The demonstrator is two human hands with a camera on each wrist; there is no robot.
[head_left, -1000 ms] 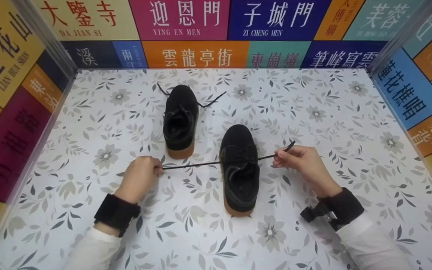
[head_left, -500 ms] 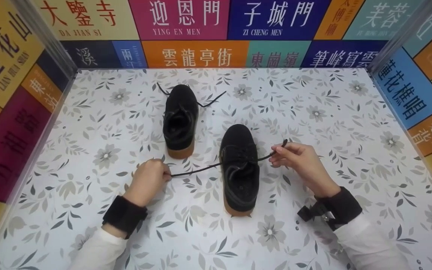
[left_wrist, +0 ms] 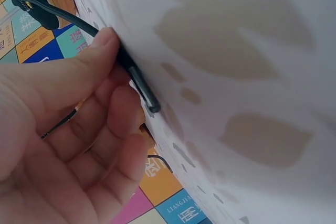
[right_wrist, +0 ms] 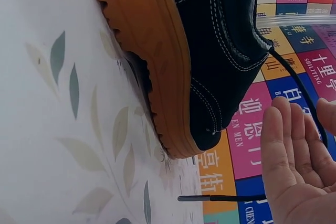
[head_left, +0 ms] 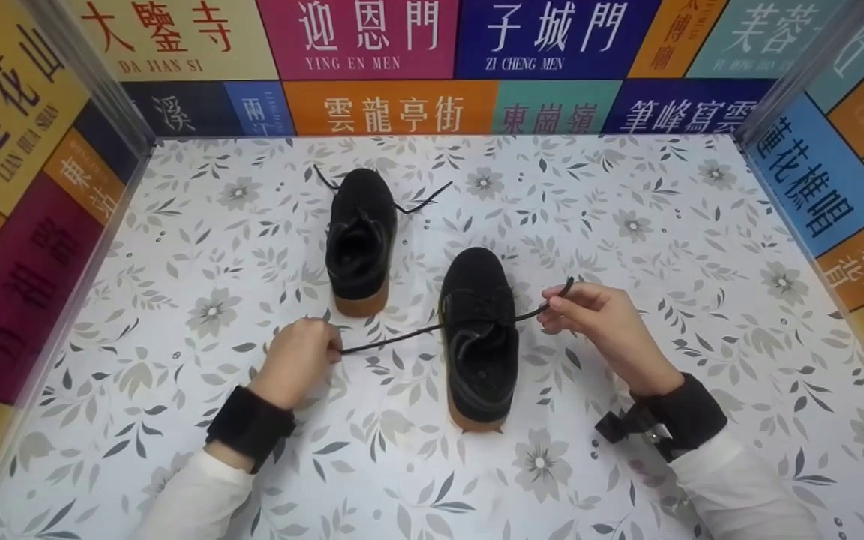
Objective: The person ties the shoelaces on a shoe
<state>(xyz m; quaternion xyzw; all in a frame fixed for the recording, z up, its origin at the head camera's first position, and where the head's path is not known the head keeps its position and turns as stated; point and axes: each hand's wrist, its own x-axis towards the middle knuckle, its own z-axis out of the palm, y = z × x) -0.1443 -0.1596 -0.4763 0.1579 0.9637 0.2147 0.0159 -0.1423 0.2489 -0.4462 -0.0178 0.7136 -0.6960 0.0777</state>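
Observation:
A black lace-up shoe (head_left: 479, 279) with a tan sole stands upright near the middle, toe pointing away from me. Its two lace ends stretch out to either side. My left hand (head_left: 298, 357) pinches the left end of the shoelace (head_left: 394, 340); in the left wrist view the lace tip (left_wrist: 151, 104) sticks out past the thumb and forefinger. To the shoe's right, my right hand (head_left: 591, 316) holds the other end between thumb and fingers. In the right wrist view a lace tip (right_wrist: 194, 198) emerges from behind that hand.
The matching black shoe (head_left: 362, 214) stands further back to the left, its laces spread loose on both sides. A white floral covering (head_left: 252, 247) lies beneath everything. Colourful lettered panels (head_left: 391, 109) wall off the back and both sides.
The left hand has come slightly right and nearer the front, so the lace on that side hangs less taut. The right hand has shifted a little left. Both shoes stay put.

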